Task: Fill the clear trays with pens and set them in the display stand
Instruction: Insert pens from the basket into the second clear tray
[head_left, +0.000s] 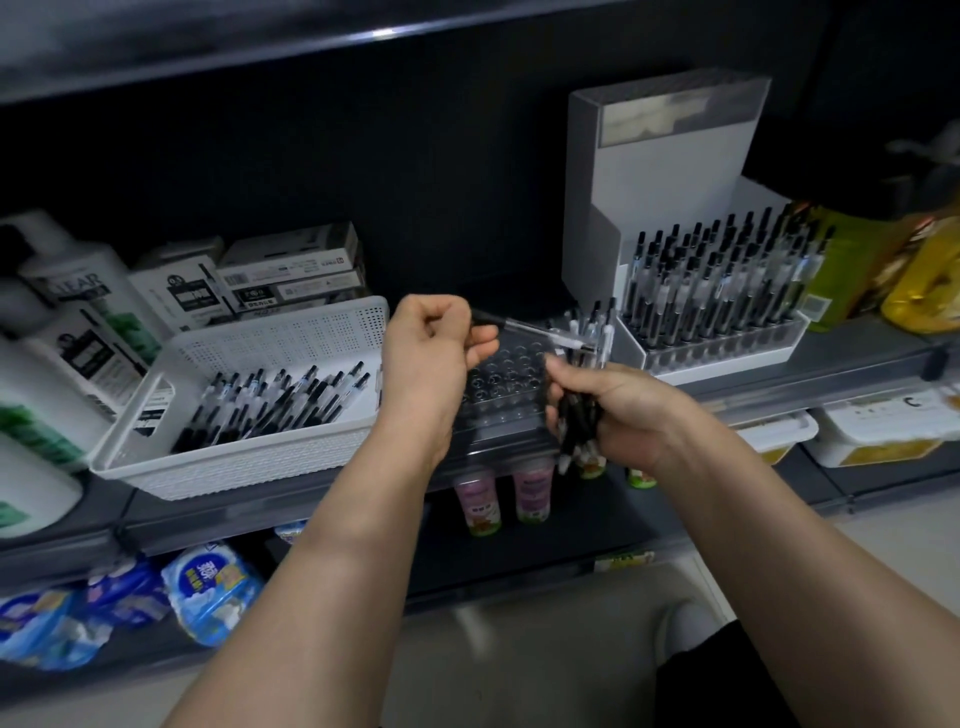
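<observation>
left hand (436, 343) pinching one pen (524, 328) | right hand (623, 405) gripping pen bundle (576, 421) | both hovering over clear tray (501, 379)

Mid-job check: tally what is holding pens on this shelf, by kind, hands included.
White basket: 1
Clear tray outside the stand: 1
Display stand: 1
Hands with pens: 2 (left hand pinches one pen, right hand grips a bunch)
Total: 5
</observation>
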